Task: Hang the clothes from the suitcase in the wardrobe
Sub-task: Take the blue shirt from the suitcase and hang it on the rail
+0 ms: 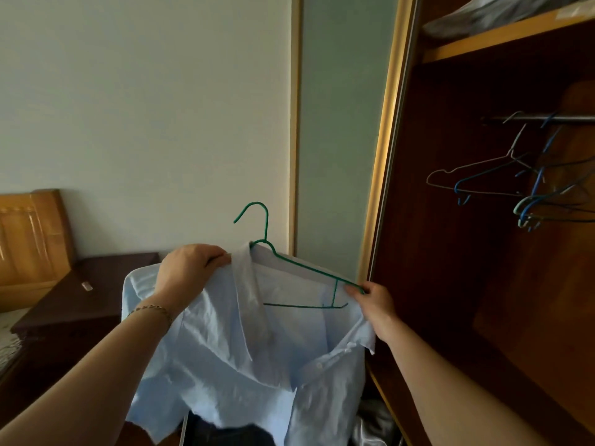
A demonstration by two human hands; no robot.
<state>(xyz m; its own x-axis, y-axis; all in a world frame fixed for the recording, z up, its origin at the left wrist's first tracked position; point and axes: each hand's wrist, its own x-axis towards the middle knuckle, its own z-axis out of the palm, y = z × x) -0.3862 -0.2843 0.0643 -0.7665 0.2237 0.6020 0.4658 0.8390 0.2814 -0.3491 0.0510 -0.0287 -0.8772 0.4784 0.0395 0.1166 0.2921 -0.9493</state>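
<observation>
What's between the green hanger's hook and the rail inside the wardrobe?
In the head view, only the wardrobe's pale frame edge and open dark interior separate the green hanger from the rail. Empty hangers dangle from the rail, farther right.

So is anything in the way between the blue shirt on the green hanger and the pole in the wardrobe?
Nothing visible blocks it. The light blue shirt on its green wire hanger faces the open wardrobe, and the metal rail has bare room left of the empty wire hangers bunched toward its right.
</observation>
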